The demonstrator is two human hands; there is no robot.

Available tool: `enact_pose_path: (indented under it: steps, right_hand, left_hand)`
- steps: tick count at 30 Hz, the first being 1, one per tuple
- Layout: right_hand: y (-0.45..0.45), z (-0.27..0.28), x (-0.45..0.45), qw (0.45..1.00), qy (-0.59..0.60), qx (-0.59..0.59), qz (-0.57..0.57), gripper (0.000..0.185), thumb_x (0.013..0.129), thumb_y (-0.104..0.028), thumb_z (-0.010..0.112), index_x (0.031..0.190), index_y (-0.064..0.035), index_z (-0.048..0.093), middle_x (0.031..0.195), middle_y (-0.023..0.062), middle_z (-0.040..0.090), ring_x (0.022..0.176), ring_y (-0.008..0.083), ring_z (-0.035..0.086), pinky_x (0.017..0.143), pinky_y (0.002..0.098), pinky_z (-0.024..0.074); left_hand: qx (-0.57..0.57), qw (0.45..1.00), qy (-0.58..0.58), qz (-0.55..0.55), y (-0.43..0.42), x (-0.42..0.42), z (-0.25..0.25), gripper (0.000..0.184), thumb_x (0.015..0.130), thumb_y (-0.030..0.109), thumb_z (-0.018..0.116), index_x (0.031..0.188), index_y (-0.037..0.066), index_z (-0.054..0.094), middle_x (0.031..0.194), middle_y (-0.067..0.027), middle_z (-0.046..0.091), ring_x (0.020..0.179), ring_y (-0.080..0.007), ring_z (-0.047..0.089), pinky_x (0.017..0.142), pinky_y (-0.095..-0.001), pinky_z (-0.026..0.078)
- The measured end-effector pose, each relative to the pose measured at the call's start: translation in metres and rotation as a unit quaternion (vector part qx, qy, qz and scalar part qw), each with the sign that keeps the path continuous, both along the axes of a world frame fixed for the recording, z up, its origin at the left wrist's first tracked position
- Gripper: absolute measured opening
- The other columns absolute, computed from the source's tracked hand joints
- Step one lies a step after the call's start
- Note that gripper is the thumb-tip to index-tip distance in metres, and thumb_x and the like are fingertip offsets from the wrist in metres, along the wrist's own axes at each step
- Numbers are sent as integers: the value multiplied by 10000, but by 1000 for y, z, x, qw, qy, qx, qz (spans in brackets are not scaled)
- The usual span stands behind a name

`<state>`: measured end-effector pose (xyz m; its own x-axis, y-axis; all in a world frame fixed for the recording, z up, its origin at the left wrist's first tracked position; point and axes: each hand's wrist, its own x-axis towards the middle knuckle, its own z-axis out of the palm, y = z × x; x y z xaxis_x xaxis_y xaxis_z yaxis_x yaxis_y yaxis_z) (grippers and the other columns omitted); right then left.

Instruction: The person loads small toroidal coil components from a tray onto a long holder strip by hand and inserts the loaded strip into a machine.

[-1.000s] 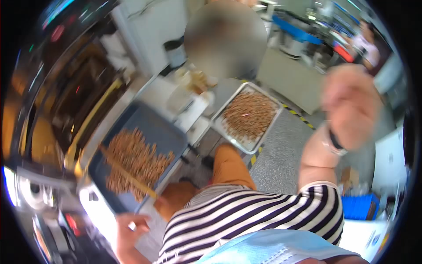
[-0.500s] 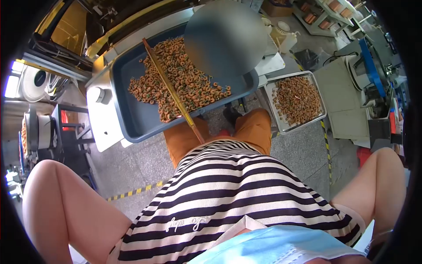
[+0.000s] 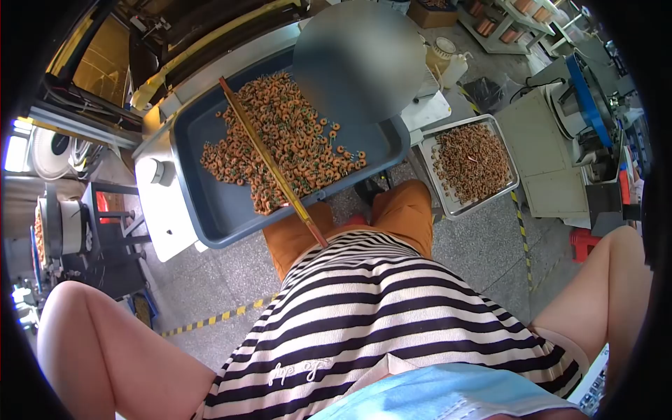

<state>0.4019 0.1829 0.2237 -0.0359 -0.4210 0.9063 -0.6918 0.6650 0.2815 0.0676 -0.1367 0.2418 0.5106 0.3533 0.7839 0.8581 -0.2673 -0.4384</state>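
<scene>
Neither of my hands is in view; both arms are bent, with my left elbow (image 3: 66, 301) and my right elbow (image 3: 626, 245) raised at the sides and the forearms leading out of the bottom of the view. In front of my lap stands a large blue-grey tray (image 3: 220, 206) with many small copper-coloured ring-shaped parts (image 3: 280, 133) in it. A long yellow-brown stick (image 3: 269, 164) lies across the tray, its near end at my striped shirt (image 3: 364, 280). A blurred round patch hides the tray's far right part.
A smaller metal tray (image 3: 455, 210) with similar parts stands at the right, beside a grey cabinet (image 3: 553, 154). Jugs (image 3: 455, 70) and a shelf with copper spools (image 3: 500, 31) are farther back. Yellow-black tape (image 3: 220, 315) marks the floor. A black stand (image 3: 105, 210) is at the left.
The whole view has shifted a little, so the near edge of the large tray sits lower. My left elbow appears lower and my right elbow slightly higher. The stick and parts look unmoved in the tray.
</scene>
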Motion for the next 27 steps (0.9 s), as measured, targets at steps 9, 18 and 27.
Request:
enact_pose_path:
  steps: [9,18,27]
  right_hand:
    - [2,-18,-8,999,30,-10,-26,267,894,-209,490,1132,-91,520,1179,117,495,1067,285,465,902,419,401]
    - [9,-32,-24,998,36,-29,-35,259,895,-208,488,1121,-85,523,1165,119,502,1061,284,469,904,419,399]
    - [10,-24,-37,998,26,-20,-44,252,896,-207,486,1110,-79,526,1151,121,510,1055,283,473,907,419,396]
  left_hand:
    - [13,1000,-4,-15,17,-7,1,330,925,245,385,1196,105,511,1121,-92,542,1072,-230,451,978,-456,300]
    - [18,999,-33,-16,31,-10,-8,335,921,254,395,1193,100,516,1126,-94,545,1078,-231,454,973,-461,307]
    - [50,996,-78,-19,35,-9,-20,340,918,264,405,1190,96,520,1131,-95,549,1084,-232,457,968,-465,315]
